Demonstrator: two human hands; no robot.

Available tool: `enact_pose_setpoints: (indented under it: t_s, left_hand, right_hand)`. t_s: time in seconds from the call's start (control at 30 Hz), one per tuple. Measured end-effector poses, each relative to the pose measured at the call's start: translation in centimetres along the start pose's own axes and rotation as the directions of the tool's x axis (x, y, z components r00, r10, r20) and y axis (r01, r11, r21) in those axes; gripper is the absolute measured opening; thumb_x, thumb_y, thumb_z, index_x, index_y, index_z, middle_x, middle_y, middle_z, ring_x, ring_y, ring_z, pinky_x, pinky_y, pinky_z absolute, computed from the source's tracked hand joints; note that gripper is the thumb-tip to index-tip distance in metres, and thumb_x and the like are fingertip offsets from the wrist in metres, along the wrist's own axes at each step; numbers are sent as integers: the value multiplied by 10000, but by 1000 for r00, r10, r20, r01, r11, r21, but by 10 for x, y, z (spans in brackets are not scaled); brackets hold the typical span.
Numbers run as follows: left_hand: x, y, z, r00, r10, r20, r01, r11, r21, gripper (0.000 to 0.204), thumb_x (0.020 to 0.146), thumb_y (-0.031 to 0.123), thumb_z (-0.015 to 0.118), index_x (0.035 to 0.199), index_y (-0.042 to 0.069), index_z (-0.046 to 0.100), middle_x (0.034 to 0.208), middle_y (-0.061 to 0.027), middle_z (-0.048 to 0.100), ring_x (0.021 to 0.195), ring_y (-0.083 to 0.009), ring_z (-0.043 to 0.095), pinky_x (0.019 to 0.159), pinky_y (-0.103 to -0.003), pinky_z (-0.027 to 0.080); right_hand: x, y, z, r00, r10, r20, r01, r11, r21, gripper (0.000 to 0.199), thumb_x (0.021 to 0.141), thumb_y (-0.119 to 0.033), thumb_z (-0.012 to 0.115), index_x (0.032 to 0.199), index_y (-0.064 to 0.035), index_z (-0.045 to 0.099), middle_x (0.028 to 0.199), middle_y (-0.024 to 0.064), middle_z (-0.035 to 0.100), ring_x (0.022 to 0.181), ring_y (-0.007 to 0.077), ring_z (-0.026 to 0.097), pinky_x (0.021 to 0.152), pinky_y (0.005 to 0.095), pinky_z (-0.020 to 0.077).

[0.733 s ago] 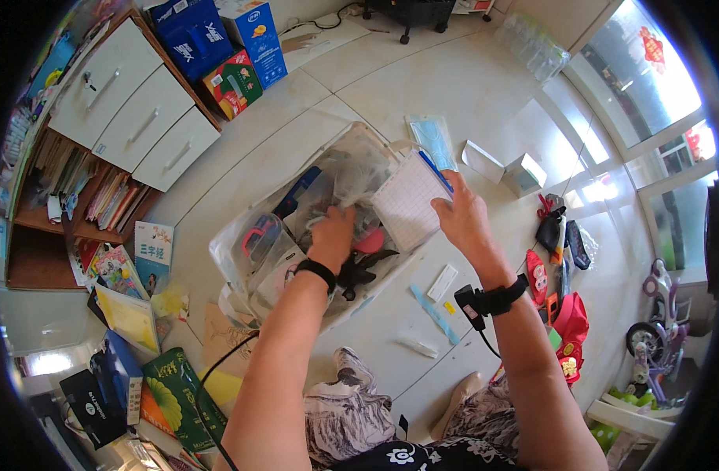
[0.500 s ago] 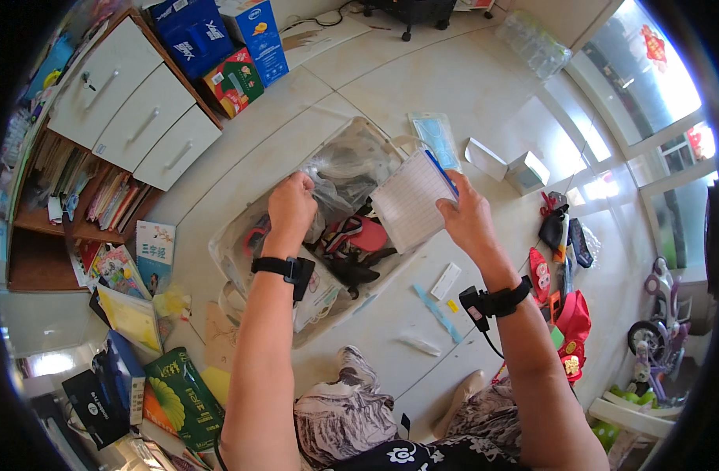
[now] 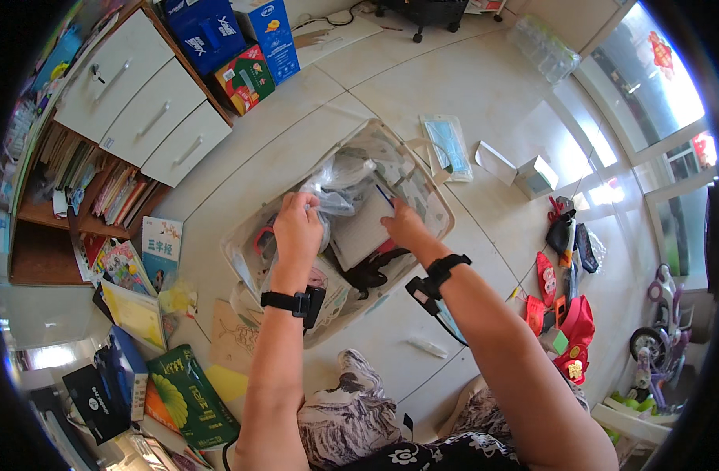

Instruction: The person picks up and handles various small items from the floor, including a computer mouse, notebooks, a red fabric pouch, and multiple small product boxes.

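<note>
On the tiled floor (image 3: 422,74), a translucent bin (image 3: 447,223) stands open, within easy reach. Inside, the left hand (image 3: 298,228) pinches a clear plastic bag (image 3: 333,185), raised presumably to keep it bunched aside. The right hand (image 3: 409,228) pinches a smaller grid-lined pad (image 3: 363,229) near its blue edge, probably for a firm hold. Compared with the earlier frame, the pad lies inside the bin rather than over its right rim

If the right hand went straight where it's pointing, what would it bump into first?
Probably the clear plastic bag, beyond the gridded pad that the right hand holds, though depth is hard to judge.
</note>
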State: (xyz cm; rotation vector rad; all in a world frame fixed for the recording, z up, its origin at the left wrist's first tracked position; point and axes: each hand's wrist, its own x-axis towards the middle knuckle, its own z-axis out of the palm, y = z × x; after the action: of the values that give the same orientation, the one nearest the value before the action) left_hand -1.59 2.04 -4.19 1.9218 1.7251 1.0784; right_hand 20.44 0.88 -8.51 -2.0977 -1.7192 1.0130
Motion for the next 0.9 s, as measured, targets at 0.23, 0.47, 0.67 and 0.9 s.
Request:
enact_pose_setpoints:
  t_s: [0.23, 0.47, 0.67, 0.9]
  left_hand:
    - [-28, 24, 16, 829, 2, 560, -111, 981, 160, 172, 795, 88, 656, 967, 86, 646, 999, -165, 582, 896, -380, 604, 730, -453, 500]
    - [-44, 39, 54, 566, -114, 816, -401, 827, 393, 220, 771, 48, 645, 988, 9, 636, 1048, -224, 594, 915, -371, 625, 798, -424, 525]
    - [-48, 14, 74, 555, -16, 832, -423, 856, 298, 317, 839, 11, 530, 1151, -9, 577, 1201, -281, 542, 1023, -429, 608, 863, -466, 515]
    - [-32, 128, 36, 530, 126, 839, -597, 758, 262, 222, 795, 189, 695, 963, 67, 615, 1006, -169, 610, 891, -376, 629, 748, -460, 514]
  right_hand:
    - [-2, 20, 6, 990, -139, -16, 130, 953, -275, 447, 820, -115, 648, 1218, 23, 499, 1165, 260, 561, 1055, 409, 577, 883, 446, 472]
    - [-76, 33, -77, 873, -476, -105, 471, 879, -74, 258, 850, -17, 568, 1104, -47, 598, 1128, 162, 593, 1031, 377, 581, 860, 419, 485]
    - [-119, 73, -134, 887, -334, -320, 358, 934, 17, 111, 846, -46, 573, 938, -53, 635, 959, 143, 633, 836, 351, 624, 717, 398, 504]
    - [-157, 201, -62, 997, 50, 61, -40, 988, -148, 201, 788, -74, 631, 988, -68, 637, 1020, 119, 634, 909, 308, 627, 780, 367, 506]
